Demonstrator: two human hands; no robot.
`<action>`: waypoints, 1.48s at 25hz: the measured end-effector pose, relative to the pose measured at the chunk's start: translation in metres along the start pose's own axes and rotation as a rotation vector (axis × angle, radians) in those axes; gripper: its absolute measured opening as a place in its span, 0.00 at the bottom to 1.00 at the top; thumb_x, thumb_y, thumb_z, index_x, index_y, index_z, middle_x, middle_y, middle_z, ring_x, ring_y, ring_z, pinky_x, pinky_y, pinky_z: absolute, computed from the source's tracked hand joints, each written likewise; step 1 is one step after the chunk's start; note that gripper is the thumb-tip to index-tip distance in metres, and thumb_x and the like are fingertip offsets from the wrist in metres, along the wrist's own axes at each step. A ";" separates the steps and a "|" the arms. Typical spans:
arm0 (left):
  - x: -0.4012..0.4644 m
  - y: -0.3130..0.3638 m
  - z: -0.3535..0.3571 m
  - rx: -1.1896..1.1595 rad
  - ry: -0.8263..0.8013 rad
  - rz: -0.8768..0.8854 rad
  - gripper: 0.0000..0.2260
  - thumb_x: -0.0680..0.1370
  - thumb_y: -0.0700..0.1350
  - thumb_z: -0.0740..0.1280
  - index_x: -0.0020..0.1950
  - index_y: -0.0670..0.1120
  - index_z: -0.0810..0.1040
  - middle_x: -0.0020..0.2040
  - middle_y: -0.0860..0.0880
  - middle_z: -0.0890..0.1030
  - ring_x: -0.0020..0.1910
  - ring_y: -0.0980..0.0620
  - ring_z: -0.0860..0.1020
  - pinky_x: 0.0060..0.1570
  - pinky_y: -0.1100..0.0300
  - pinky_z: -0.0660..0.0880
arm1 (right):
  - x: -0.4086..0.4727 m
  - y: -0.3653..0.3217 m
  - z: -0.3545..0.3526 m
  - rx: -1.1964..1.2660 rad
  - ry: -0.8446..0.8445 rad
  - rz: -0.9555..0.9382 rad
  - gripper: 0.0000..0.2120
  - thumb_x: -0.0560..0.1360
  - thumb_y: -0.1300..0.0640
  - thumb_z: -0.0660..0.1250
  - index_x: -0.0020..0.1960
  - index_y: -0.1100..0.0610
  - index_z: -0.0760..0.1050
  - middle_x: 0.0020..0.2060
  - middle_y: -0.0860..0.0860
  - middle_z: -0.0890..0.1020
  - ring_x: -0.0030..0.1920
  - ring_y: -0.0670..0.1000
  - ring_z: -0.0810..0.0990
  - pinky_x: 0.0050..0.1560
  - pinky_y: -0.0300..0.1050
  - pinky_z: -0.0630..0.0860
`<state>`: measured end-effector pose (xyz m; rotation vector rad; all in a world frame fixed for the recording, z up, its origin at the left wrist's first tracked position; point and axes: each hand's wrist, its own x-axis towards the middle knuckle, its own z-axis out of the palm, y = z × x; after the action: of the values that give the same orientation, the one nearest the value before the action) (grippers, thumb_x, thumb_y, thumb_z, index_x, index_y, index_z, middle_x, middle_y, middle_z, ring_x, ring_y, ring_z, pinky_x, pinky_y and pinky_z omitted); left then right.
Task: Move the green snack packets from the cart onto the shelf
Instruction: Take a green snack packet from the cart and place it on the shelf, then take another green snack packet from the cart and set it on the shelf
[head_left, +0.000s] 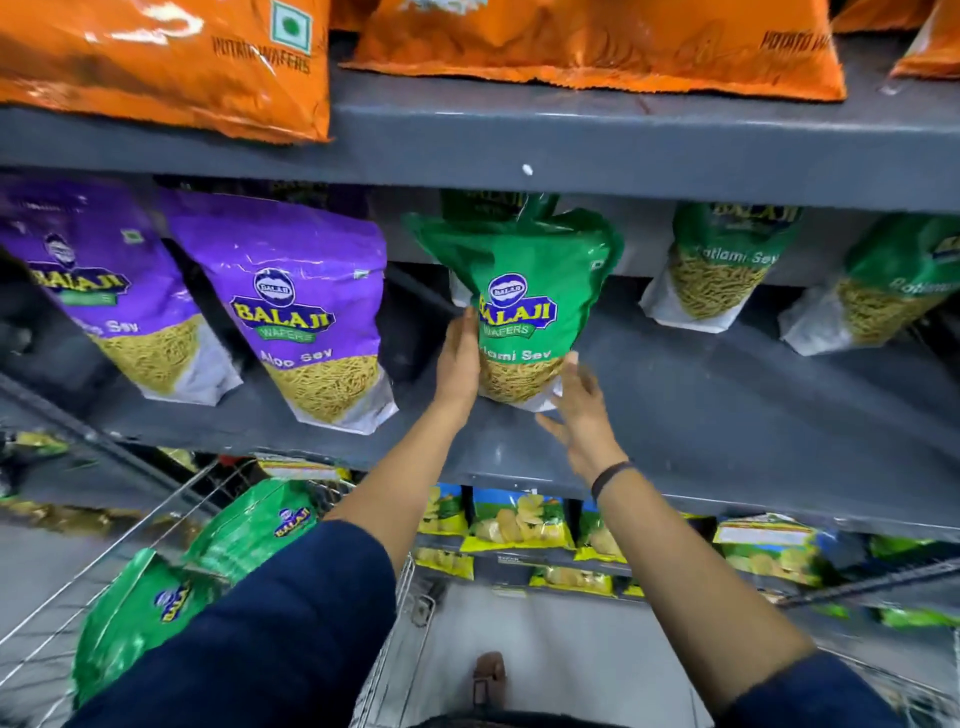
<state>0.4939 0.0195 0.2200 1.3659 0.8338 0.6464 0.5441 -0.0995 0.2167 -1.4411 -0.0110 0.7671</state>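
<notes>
- My left hand (457, 358) lies flat against the left edge of a green snack packet (519, 296) in the middle of the frame, fingers straight and pointing up, steadying it without curling around it.
- My right hand (582, 410) is spread open just below and right of that packet's lower corner; the fingertips are near or barely touching it, and I cannot tell which. It has hold of nothing.
- The packet stands upright on the grey middle shelf (727, 395), its base on the board and its top close under the shelf above.
- Behind it, another green packet (488, 205) shows only its top edge.
- Right of centre, two more green packets (722, 265) (883, 296) stand further back on the same shelf, well apart from mine.
- Left of centre, two purple packets (311, 306) (109, 296) stand on that shelf, leaning slightly.
- Orange bags (171, 62) lie on the top shelf along the upper edge of the frame.
- In the lower left, the wire cart (130, 540) holds two green packets (254, 525) (140, 623), partly hidden by my dark blue sleeve (270, 634).
- Yellow and green packs (519, 522) fill the lowest shelf, right of my left forearm.
- A dark band (610, 475) sits on my right wrist.
</notes>
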 end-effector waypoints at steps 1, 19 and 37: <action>-0.007 -0.002 0.001 0.008 0.046 -0.003 0.18 0.78 0.56 0.54 0.61 0.47 0.71 0.57 0.51 0.76 0.55 0.53 0.73 0.55 0.58 0.67 | 0.005 -0.008 -0.001 0.006 -0.026 0.009 0.11 0.78 0.44 0.53 0.54 0.49 0.65 0.55 0.49 0.73 0.57 0.50 0.73 0.55 0.51 0.73; -0.193 -0.160 -0.235 -0.034 1.158 -0.259 0.07 0.78 0.46 0.57 0.46 0.46 0.74 0.46 0.37 0.81 0.47 0.40 0.78 0.55 0.44 0.74 | -0.086 0.126 0.123 -0.468 -0.643 0.025 0.10 0.77 0.61 0.59 0.39 0.50 0.71 0.35 0.48 0.76 0.33 0.45 0.74 0.28 0.35 0.68; -0.205 -0.224 -0.417 0.134 0.962 -0.493 0.07 0.70 0.28 0.62 0.47 0.32 0.75 0.39 0.43 0.76 0.39 0.52 0.70 0.30 0.74 0.66 | -0.081 0.275 0.340 -1.309 -0.916 -0.415 0.13 0.67 0.60 0.73 0.50 0.61 0.79 0.56 0.60 0.80 0.53 0.56 0.79 0.48 0.40 0.72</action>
<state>0.0201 0.0667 0.0229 0.8522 1.9348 0.8608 0.2026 0.1432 0.0676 -1.9955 -1.7255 1.0481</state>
